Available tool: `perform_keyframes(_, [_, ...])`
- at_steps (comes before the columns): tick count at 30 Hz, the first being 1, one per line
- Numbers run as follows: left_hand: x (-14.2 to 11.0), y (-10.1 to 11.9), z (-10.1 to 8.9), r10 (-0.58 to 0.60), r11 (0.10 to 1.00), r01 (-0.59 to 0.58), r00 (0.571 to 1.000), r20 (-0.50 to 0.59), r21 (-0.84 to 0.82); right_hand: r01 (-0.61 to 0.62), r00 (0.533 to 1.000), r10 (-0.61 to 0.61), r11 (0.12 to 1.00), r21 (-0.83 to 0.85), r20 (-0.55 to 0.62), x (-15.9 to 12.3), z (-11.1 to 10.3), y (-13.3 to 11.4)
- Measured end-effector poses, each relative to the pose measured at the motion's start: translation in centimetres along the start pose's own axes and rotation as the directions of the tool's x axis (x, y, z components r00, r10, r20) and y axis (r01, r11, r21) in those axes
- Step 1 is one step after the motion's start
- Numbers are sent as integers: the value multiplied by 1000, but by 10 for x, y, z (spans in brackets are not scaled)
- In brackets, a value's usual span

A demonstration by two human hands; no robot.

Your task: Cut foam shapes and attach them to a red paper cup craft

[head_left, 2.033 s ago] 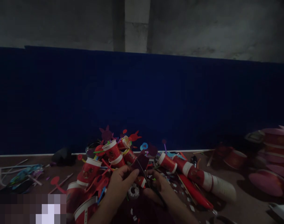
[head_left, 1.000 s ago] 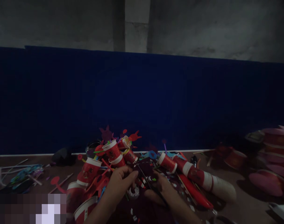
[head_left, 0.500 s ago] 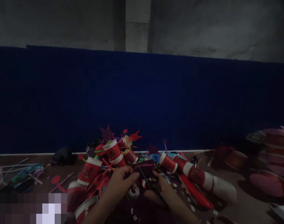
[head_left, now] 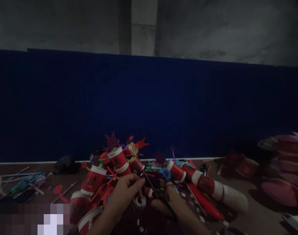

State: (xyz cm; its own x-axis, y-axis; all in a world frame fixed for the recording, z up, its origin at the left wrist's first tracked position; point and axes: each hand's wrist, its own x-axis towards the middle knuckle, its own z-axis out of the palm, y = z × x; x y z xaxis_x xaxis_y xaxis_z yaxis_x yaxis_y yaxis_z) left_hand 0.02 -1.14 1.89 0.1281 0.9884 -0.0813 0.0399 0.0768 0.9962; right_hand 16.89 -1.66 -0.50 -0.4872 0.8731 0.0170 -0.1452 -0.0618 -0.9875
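Observation:
My right hand [head_left: 171,199] is closed on a pair of scissors [head_left: 150,184], whose blades slant up and left toward my other hand. The black handle lies along my right palm and partly behind the fingers. Thumb and fingers of my left hand [head_left: 128,189] are pinched together beside the blades; whatever they hold is too dark to make out. Just below the left fingertips is a white ring like a tape roll [head_left: 140,203]. Red paper cups [head_left: 93,179] with white rims and paper shapes crowd the left side of my hands.
A row of nested cups [head_left: 210,186] lies to the right, along a red pointed packet [head_left: 205,200]. Straws and coloured strips [head_left: 28,182] are strewn at far left. More red cups [head_left: 289,145] are stacked at far right. A blue panel [head_left: 149,104] stands behind the table.
The dark red sheet that showed between my hands is hardly visible now. The fingers have shifted slightly around the scissors; both hands stay in about the same place.

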Motion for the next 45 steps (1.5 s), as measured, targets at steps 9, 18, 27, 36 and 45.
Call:
perform_keyframes(9, [1,-3,-1,-25,998,19,996,86,64,82,997,-80,957,-277,19,-3,6,-19])
perform_keyframes(18, [1,-2,-5,-46,996,39,994,95,75,109,993,-82,900,-423,83,-9,8,-40])
perform_keyframes(27, [-1,3,-6,-27,999,25,998,60,36,87,992,-118,905,-416,-49,-6,-5,-17])
perform_keyframes(36, [1,3,-10,-58,995,46,990,129,90,-5,987,-34,972,-236,-160,-11,-3,5])
perform_keyframes(45, [1,4,-13,-66,994,53,988,138,99,-83,986,58,984,-156,-156,-9,7,-14])
